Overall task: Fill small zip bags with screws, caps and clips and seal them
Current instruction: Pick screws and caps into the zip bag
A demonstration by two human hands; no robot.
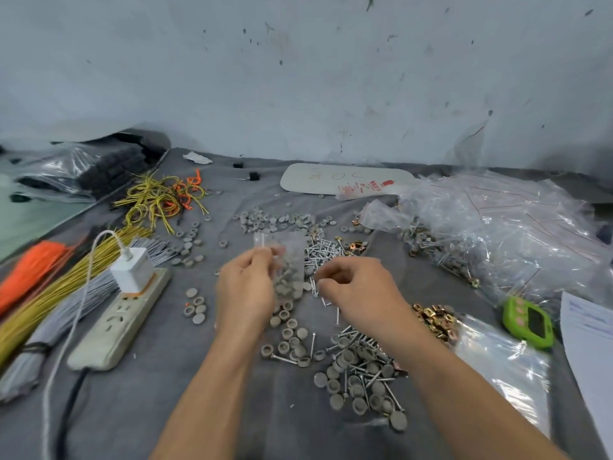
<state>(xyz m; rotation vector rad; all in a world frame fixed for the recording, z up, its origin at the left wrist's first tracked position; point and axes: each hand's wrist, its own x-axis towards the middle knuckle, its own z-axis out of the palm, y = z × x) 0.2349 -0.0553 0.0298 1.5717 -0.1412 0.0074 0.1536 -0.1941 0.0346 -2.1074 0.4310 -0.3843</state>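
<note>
Mid-table, part-filled zip bag (292, 250) is pinched by left hand (245, 290).
Grasp of right hand (358, 290) cannot be told; screws (323, 252) are likely wanted in next.

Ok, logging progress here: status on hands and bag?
Left hand holds zip bag, caps inside. Right hand curled beside it, grip unclear. Loose screws just beyond.

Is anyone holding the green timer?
No, the timer lies on the cloth, well to the right of the right hand.
</note>
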